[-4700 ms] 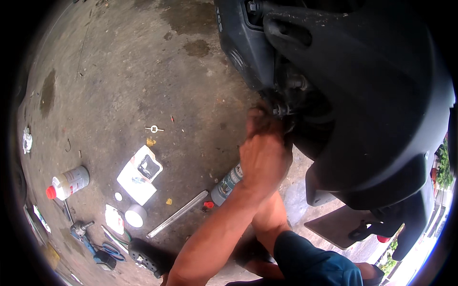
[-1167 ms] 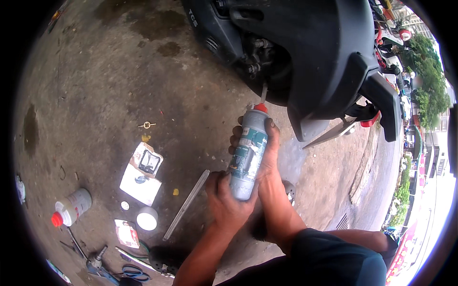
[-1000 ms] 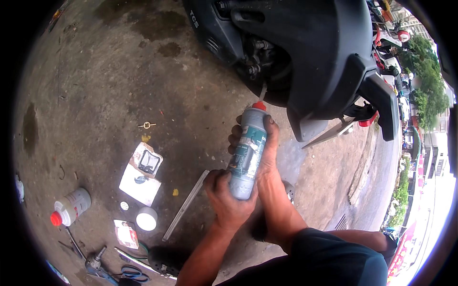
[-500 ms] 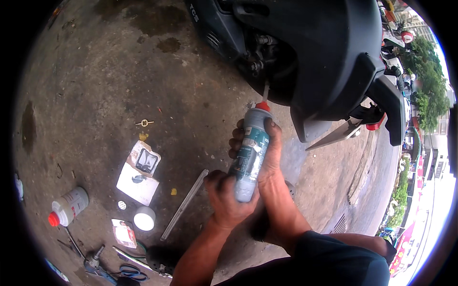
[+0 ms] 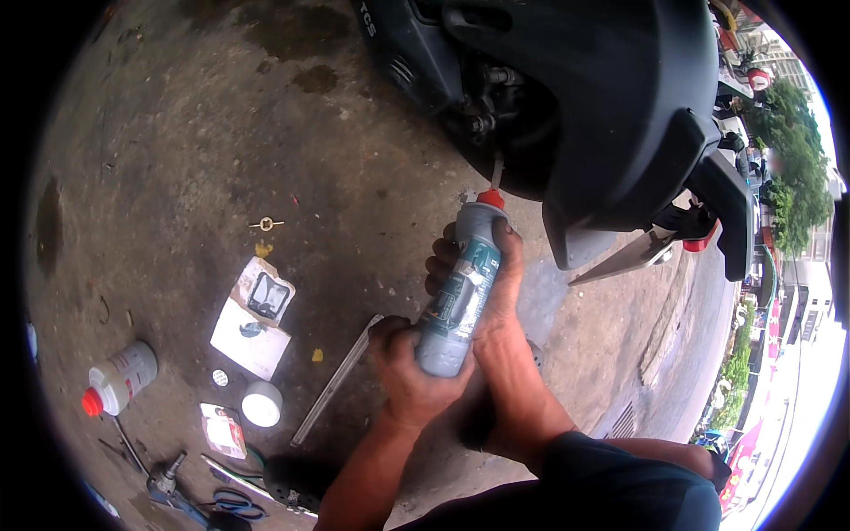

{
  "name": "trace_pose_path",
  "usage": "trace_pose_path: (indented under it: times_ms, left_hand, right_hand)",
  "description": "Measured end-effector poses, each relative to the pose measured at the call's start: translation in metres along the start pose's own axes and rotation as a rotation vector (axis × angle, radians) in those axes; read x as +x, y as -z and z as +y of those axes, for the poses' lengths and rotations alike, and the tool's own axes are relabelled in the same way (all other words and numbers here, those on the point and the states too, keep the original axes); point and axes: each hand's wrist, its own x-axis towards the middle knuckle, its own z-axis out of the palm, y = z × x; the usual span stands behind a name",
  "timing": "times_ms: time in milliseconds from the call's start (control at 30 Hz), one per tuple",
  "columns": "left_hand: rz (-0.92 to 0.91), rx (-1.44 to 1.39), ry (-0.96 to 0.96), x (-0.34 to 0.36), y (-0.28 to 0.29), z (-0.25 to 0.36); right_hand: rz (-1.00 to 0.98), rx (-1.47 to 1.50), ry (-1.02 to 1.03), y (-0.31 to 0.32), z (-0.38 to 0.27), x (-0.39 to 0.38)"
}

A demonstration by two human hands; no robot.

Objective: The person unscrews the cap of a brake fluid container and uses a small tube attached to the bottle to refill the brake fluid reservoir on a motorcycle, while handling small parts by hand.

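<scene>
Both of my hands are wrapped round a grey squeeze bottle point(image 5: 467, 292) with a teal label and a red cap. My right hand point(image 5: 503, 274) grips its upper side, fingers curled behind it and thumb near the cap. My left hand point(image 5: 412, 372) holds the lower end, around the base. From the cap a pale, narrow spout point(image 5: 498, 170) points up at the dark underside of a black scooter point(image 5: 620, 115); where its tip ends among the dark parts is hard to tell.
On the stained concrete at left lie a torn white carton piece point(image 5: 252, 327), a white round tub point(image 5: 262, 404), a red-capped bottle point(image 5: 124, 379), a long metal strip point(image 5: 335, 385), a brass-coloured cross-shaped part point(image 5: 266, 225), a power tool point(image 5: 166, 482) and blue-handled scissors point(image 5: 237, 504). A street runs along the right.
The bottle's base has swung slightly left with my left hand, so it leans a little more. The whole view has shifted slightly. Both hands keep their hold.
</scene>
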Motion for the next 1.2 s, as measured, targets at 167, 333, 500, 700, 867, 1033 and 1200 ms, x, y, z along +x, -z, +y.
trace_pose_path:
  times_ms: [167, 333, 500, 700, 867, 1033, 1200]
  left_hand:
    - [-0.026, -0.001, -0.125, 0.007, 0.000, -0.001]
    - [-0.057, -0.017, -0.165, 0.010, 0.001, -0.003]
    - [-0.077, -0.008, -0.217, 0.014, 0.003, -0.005]
    - [-0.111, -0.102, -0.227, 0.022, 0.002, -0.004]
    - [-0.190, -0.068, -0.321, 0.030, 0.004, -0.005]
    - [-0.228, -0.134, -0.327, 0.036, 0.008, -0.007]
    - [-0.271, -0.185, -0.332, 0.043, 0.007, -0.005]
  right_hand:
    - [-0.054, 0.020, -0.003, 0.008, -0.003, 0.001]
    - [-0.052, 0.005, 0.002, 0.012, -0.003, 0.002]
    - [-0.038, -0.010, 0.004, 0.010, -0.002, 0.001]
    - [-0.029, -0.009, 0.000, 0.008, -0.004, -0.001]
    - [-0.068, 0.014, -0.005, 0.008, -0.006, -0.001]
    - [-0.094, 0.037, -0.013, 0.006, -0.004, 0.000]
    - [-0.130, 0.030, -0.002, 0.011, -0.007, 0.000]
